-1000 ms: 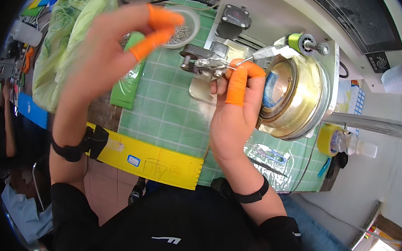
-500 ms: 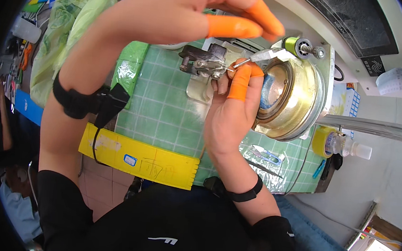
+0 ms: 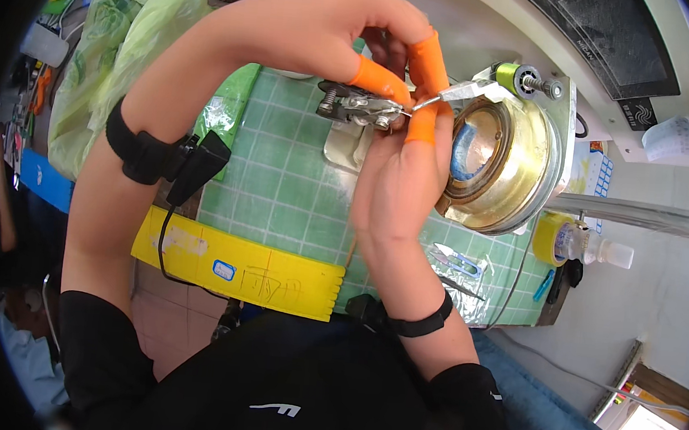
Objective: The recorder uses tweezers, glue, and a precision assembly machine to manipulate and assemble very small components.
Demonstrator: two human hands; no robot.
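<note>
Arching over from the left, my left hand (image 3: 377,29) wears orange finger cots, its thumb and finger closed together at the tip of a small metal clamp (image 3: 358,108). My right hand (image 3: 403,179), also in orange finger cots, comes up from below with its fingers bent closed at the same spot. Whatever the fingertips pinch is too small and covered to make out. A slim metal nozzle (image 3: 428,103) points down between the fingers, below a spool of yellow-green thread (image 3: 507,78). Right of my right hand stands a round brass-coloured wheel (image 3: 520,173).
A green gridded mat (image 3: 282,177) covers the table, with a yellow strip (image 3: 297,285) along its front edge. Thread snips (image 3: 457,260) lie right of my right forearm. Farther right are a tape roll (image 3: 550,238) and a plastic bottle (image 3: 603,251). A pale green bag (image 3: 119,72) sits left.
My left hand has come down from above the nozzle to the clamp tip, meeting my right fingers. The clamp has tilted or turned slightly. My right hand stays in nearly the same place.
</note>
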